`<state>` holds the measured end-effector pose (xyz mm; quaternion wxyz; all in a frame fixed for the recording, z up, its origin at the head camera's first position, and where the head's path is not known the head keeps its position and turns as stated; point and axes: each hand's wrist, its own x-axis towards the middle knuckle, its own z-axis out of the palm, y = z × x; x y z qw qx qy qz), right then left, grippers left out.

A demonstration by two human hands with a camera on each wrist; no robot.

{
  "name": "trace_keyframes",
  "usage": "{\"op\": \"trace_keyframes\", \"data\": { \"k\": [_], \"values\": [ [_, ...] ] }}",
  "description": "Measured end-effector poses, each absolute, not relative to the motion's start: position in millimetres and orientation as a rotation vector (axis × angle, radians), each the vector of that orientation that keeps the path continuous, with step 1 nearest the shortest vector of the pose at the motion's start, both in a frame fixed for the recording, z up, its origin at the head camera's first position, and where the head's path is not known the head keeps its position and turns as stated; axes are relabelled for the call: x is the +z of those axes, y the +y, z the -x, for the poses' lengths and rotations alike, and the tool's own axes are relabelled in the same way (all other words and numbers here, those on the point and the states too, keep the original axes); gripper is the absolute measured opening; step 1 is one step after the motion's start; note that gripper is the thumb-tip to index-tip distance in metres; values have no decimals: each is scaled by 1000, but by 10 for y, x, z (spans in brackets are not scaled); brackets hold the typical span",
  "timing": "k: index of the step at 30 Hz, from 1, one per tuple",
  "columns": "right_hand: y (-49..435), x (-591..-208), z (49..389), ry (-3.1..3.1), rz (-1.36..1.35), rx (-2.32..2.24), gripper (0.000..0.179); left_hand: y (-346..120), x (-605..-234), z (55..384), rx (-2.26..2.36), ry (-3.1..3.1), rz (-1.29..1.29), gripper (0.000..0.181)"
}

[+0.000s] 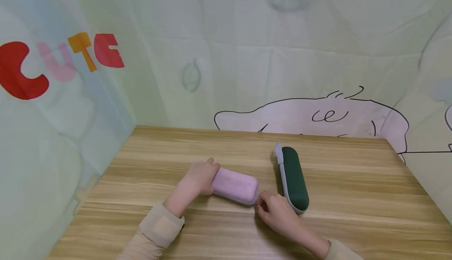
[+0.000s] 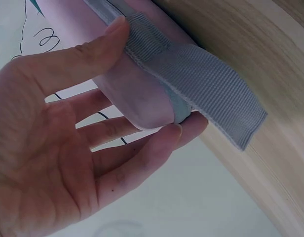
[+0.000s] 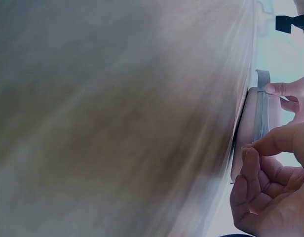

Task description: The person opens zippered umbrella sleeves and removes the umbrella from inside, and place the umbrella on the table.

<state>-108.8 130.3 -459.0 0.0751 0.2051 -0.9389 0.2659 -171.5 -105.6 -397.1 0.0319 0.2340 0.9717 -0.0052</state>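
A pink zippered case [image 1: 236, 186] lies flat on the table. My left hand [image 1: 200, 176] grips its left end, thumb on the zipper side and fingers round the opposite side. A grey ribbed fabric tab [image 2: 204, 81] sticks out from that end in the left wrist view. At the case's right end is my right hand [image 1: 279, 212], its thumb and index finger pinching at the zipper [image 3: 261, 113]. The fingertips hide most of the zipper pull. Just right of this hand lies a dark green case [image 1: 296, 177] with a grey edge.
The wood-grain table [image 1: 159, 146] carries both cases. A grey tab [image 1: 279, 153] projects from the green case's far end. Printed cloth [image 1: 169, 55] hangs behind the table and along its sides.
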Motion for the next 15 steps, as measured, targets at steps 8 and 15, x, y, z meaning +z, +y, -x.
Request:
{"op": "trace_keyframes", "data": {
  "k": [8,15],
  "values": [
    [1295,-4589,1093,-2829,-572,813,15,-1067,-3973,1710,23,2991,-710,48],
    [1279,-4591,1103,-2816,-532,801,14,-1100,-3994,1691,99,2990,-669,58]
  ]
}}
